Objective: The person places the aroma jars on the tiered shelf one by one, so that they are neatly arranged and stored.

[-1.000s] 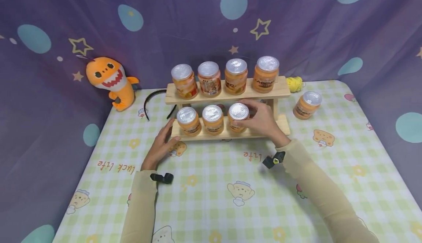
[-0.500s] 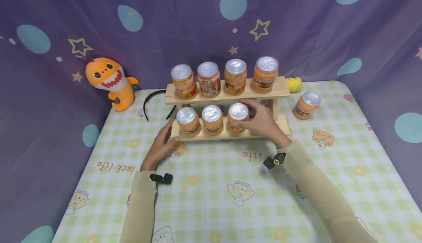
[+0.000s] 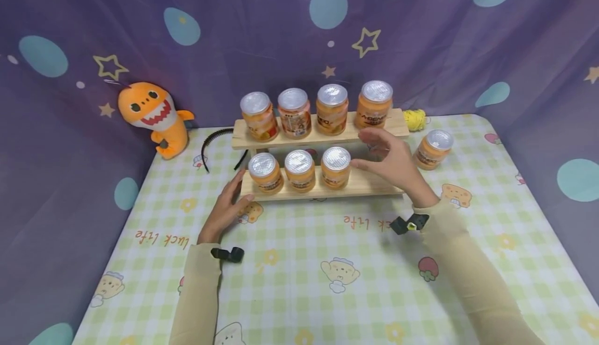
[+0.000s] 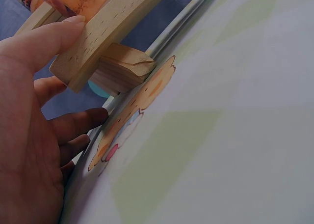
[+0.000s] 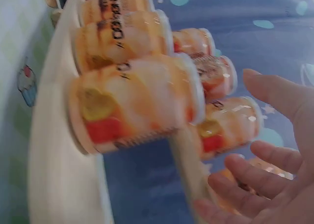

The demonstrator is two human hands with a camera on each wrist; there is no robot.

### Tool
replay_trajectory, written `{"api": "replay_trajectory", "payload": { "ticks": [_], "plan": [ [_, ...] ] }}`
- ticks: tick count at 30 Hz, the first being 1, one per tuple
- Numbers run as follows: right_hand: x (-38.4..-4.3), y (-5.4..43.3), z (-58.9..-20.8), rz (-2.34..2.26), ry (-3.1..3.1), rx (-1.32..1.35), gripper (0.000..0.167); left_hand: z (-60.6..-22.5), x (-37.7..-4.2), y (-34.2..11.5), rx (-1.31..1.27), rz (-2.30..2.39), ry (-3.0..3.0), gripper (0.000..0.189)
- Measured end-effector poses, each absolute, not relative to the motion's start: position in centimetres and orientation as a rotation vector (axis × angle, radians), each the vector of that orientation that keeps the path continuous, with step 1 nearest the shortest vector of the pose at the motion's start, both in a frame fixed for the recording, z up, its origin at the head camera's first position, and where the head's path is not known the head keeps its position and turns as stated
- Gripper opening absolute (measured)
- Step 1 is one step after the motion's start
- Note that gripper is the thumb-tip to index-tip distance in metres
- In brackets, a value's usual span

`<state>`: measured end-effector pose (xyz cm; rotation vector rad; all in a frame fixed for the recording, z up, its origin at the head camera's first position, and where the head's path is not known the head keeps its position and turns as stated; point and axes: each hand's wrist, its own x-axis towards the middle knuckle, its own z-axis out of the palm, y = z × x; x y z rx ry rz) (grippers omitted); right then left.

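A two-tier wooden rack stands at the table's far side. My left hand holds the left end of its lower board, thumb on the board and index finger by the end; the other fingers hang loose. Three orange jars with silver lids stand upright on the lower board; the rightmost jar is closest to my right hand. That hand is spread and holds nothing, just right of the jar. In the right wrist view its fingers are apart from the jars.
Several similar jars fill the upper board. Another jar stands on the table right of the rack. Yellow yarn, a black headband and an orange shark plush lie around it. A purple curtain hangs behind.
My right hand has let go of the lower board's rightmost jar and moved right, its fingers spreading. The jar stays in place. My left hand keeps its place on the rack.
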<state>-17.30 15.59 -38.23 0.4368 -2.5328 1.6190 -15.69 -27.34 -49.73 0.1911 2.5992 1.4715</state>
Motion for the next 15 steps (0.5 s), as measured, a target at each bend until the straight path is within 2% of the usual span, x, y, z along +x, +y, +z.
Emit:
{"api": "replay_trajectory", "payload": {
  "ticks": [5, 15],
  "plan": [
    [-16.7, 17.0, -36.5, 1.570, -2.464, 0.425, 0.057, -49.8, -15.6, -27.4, 0.196, 1.469, 2.606, 0.081],
    [-16.5, 21.1, -34.5, 1.544, -2.306, 0.343, 0.053, -49.6, -15.6, -27.2, 0.194, 1.488, 2.589, 0.080]
  ]
}}
